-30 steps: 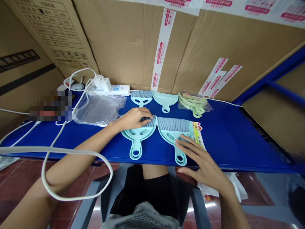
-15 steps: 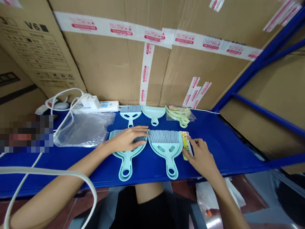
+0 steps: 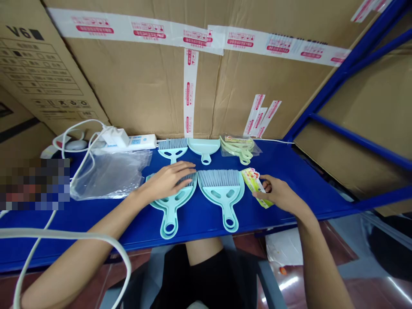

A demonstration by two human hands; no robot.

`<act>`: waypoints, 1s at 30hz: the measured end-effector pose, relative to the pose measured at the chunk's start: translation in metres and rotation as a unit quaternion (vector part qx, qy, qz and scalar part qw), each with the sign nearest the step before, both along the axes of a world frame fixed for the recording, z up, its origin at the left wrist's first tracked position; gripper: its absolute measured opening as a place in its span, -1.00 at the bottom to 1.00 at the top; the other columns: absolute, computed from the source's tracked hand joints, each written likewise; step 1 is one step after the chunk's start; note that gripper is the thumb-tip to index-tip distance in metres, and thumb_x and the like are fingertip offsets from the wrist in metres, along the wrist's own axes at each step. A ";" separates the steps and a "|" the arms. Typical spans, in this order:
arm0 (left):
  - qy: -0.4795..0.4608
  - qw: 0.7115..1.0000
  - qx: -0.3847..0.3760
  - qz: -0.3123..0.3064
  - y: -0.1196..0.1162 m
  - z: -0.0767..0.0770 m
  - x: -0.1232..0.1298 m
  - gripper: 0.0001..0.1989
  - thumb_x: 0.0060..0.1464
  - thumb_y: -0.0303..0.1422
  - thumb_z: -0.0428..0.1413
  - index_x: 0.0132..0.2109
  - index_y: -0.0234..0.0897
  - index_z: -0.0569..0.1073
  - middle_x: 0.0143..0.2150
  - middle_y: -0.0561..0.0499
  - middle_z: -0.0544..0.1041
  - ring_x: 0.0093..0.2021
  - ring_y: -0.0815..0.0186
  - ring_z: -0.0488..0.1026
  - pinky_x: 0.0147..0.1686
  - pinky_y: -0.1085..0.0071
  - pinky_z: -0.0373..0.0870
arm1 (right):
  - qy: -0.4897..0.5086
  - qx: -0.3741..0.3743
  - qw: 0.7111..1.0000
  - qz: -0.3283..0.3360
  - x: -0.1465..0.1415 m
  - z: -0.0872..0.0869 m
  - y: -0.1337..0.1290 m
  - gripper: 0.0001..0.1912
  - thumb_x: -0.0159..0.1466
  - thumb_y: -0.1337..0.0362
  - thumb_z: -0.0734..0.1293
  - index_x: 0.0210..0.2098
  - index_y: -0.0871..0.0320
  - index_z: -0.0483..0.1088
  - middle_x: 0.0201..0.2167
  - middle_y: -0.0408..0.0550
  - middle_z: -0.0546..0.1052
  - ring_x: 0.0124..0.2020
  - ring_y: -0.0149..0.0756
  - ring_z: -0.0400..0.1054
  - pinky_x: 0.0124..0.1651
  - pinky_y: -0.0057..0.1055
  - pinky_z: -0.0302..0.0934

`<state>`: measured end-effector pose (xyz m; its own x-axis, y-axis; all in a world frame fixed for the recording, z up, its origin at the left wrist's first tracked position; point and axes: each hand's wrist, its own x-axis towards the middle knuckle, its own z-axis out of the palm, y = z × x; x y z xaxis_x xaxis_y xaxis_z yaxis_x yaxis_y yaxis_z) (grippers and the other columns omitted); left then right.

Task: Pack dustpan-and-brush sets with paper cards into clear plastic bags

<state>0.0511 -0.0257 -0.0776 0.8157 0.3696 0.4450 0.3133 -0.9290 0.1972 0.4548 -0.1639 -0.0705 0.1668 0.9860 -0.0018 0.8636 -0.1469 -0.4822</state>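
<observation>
Right hand (image 3: pixel 279 193) pinches a yellow-and-white printed card (image 3: pixel 253 182), just right of the near, nested mint-green plastic brush-and-dustpan set (image 3: pixel 222 191). My left hand (image 3: pixel 169 180), fingers loosely extended, lies over a matching set (image 3: pixel 174 201) at left. Slack pinching could drop the card; sideways pressure could unseat the covered set.

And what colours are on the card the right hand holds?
The card is yellow-green and white with some red, seen in the head view.
</observation>
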 end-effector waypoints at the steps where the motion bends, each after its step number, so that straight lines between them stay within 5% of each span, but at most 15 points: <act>1: -0.008 1.000 0.012 0.013 0.002 0.002 -0.003 -0.65 0.49 -0.25 0.03 0.25 -0.27 0.52 0.29 -0.20 0.56 0.32 0.04 0.50 0.32 0.01 0.47 | 0.003 -0.004 1.000 0.000 0.004 0.002 0.000 -0.48 0.11 -0.05 0.56 -0.11 0.16 0.49 -0.41 -0.10 0.55 -0.42 -0.23 0.43 -0.37 -0.35 0.27; 5: -0.026 0.997 0.048 0.051 0.007 0.007 -0.009 -0.68 0.48 -0.31 0.02 0.20 -0.29 0.54 0.23 -0.19 0.61 0.26 0.05 0.55 0.29 -0.02 0.49 | 0.009 0.023 1.000 0.004 0.010 0.004 -0.001 -0.57 0.08 -0.08 0.53 -0.33 0.06 0.34 -0.41 -0.11 0.53 -0.40 -0.23 0.40 -0.36 -0.33 0.27; 15: -0.016 0.996 0.078 0.037 0.004 0.003 -0.004 -0.69 0.46 -0.37 -0.01 0.12 -0.26 0.60 0.15 -0.16 0.66 0.15 0.07 0.62 0.18 0.01 0.58 | 0.077 0.071 0.994 0.032 0.004 0.006 -0.007 -0.66 0.18 0.04 0.46 -0.15 0.09 0.45 -0.26 -0.06 0.67 -0.29 -0.13 0.49 -0.25 -0.27 0.32; 23: -0.034 0.995 0.081 0.037 0.005 0.005 -0.006 -0.72 0.45 -0.38 0.01 0.08 -0.28 0.59 0.05 -0.15 0.68 0.07 0.06 0.64 0.14 0.00 0.58 | 0.214 0.218 0.949 -0.084 0.021 0.043 -0.010 -0.51 0.16 -0.07 0.57 -0.11 0.13 0.50 -0.34 -0.08 0.60 -0.41 -0.22 0.40 -0.39 -0.36 0.26; 27: -0.082 0.996 -0.005 0.042 -0.001 0.008 -0.003 -0.75 0.44 -0.32 0.05 0.04 -0.25 0.60 0.02 -0.15 0.69 0.04 0.08 0.64 0.13 0.05 0.57 | 0.242 0.173 0.954 0.027 -0.012 0.064 0.006 -0.55 0.24 -0.11 0.53 -0.18 0.15 0.53 -0.31 -0.08 0.59 -0.36 -0.23 0.41 -0.33 -0.38 0.27; 30: -0.168 0.972 -0.161 0.020 -0.006 0.012 0.001 -0.71 0.43 -0.22 0.12 0.16 -0.23 0.53 0.04 -0.17 0.67 0.00 0.15 0.66 0.08 0.14 0.60 | 0.192 0.151 0.955 0.169 -0.060 0.074 0.036 -0.60 0.34 -0.08 0.46 -0.16 0.15 0.57 -0.19 -0.04 0.62 -0.18 -0.16 0.46 -0.12 -0.32 0.32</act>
<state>0.0525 -0.0321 -0.0659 0.6272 0.5618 0.5395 0.2149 -0.7906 0.5734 0.3948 -0.1280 0.0034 -0.1170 0.9483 0.2949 0.5874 0.3055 -0.7494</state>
